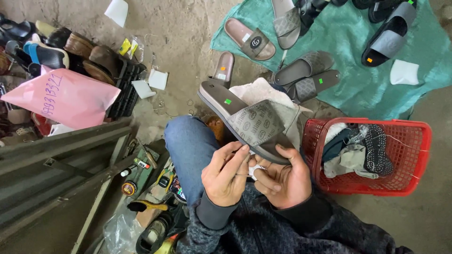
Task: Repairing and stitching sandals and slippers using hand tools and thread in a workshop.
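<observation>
The person sits on the ground with a grey slide sandal [247, 123] held up over the lap, toe end toward the body, heel pointing away. The right hand [282, 181] cups the toe end from beneath, fingers curled around the sole edge and thumb on top, so it is grasping the sandal. The left hand [227, 176] is pinched closed at the near edge of the patterned strap, thumb and forefinger together on something thin; a fine thread [263, 157] seems to run there, though whether a needle is in the pinch cannot be told.

The sandal looks light, with a foam-like sole that should bend a little but keep its shape, and a softer, flexible strap. The sole's rim gives the firmest hold; the strap would give under a squeeze. Nothing about it looks fragile or slippery.

Room is tight near the body: a blue-jeaned knee [188, 141] sits just left of the sandal, and a red basket [414, 155] of cloths stands close on the right. Beyond the heel lies a white cloth [261, 91], then a green sheet [348, 42] spread with more sandals. To the left are a metal frame [61, 155], a pink bag [63, 96] and a heap of shoes [70, 49]. Small tools [146, 188] crowd the ground below the left hand.
</observation>
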